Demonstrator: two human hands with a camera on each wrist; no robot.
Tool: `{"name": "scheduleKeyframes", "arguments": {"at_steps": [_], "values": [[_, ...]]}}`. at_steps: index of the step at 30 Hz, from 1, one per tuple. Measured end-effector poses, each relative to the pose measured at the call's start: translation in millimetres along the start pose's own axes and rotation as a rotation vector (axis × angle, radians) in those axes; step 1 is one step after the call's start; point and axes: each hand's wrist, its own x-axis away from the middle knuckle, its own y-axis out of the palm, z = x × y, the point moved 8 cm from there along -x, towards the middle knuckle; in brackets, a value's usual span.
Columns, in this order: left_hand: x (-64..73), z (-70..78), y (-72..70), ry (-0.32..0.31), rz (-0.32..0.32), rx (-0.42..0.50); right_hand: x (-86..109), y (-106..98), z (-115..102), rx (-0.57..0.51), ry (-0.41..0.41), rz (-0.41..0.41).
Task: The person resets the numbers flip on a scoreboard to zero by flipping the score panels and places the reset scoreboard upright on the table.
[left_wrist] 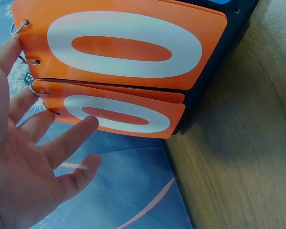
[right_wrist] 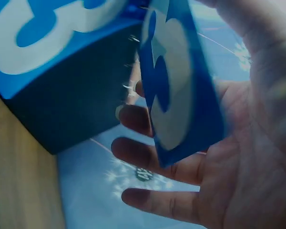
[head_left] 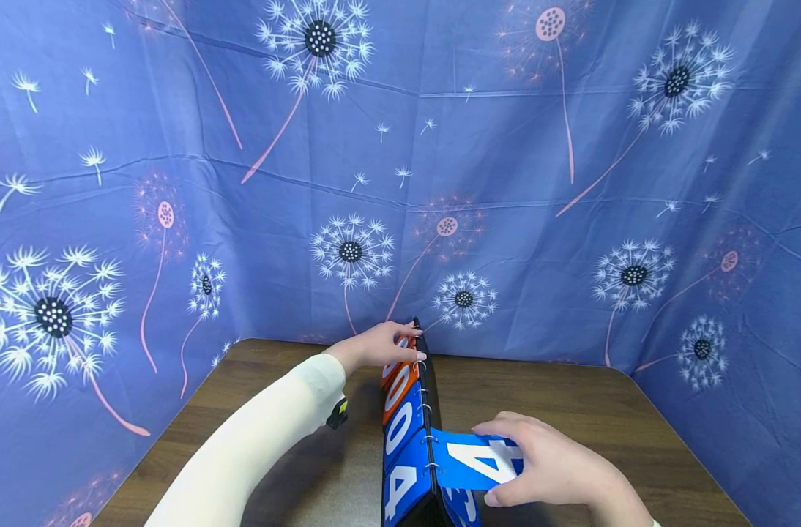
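Note:
A tabletop flip scoreboard with ringed number cards stands in the middle of the table. Its left face carries orange zero cards at the far end and blue cards reading 0 and 4 at the near end. My left hand touches the far end's top edge near the rings, its fingers loosely spread. With thumb and fingers on opposite edges, my right hand holds a raised blue card with a 4. A blue 3 card hangs below it. The raised card partly hides my right fingers in the right wrist view.
The brown wooden table extends on both sides of the scoreboard. A blue cloth with dandelion prints hangs behind and beside it. A small dark device is worn at the left sleeve's cuff.

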Motion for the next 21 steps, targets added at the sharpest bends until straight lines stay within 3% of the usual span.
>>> {"name": "scheduleKeyframes", "arguments": {"at_steps": [6,12,16,21], "values": [[-0.1,-0.8,-0.2,-0.003,0.006,0.006,14.0,-21.6,-1.2,0.002,-0.044,0.105],[0.7,-0.6,0.1,-0.015,0.009,0.005,24.5,-43.1,-11.1,-0.09,-0.156,0.33],[0.6,-0.4,0.3,-0.018,0.009,0.002,25.6,-52.7,-15.0,-0.23,-0.198,0.455],[0.2,-0.4,0.4,-0.012,0.01,-0.011,14.8,-50.4,-28.3,-0.489,-0.326,0.479]]}}
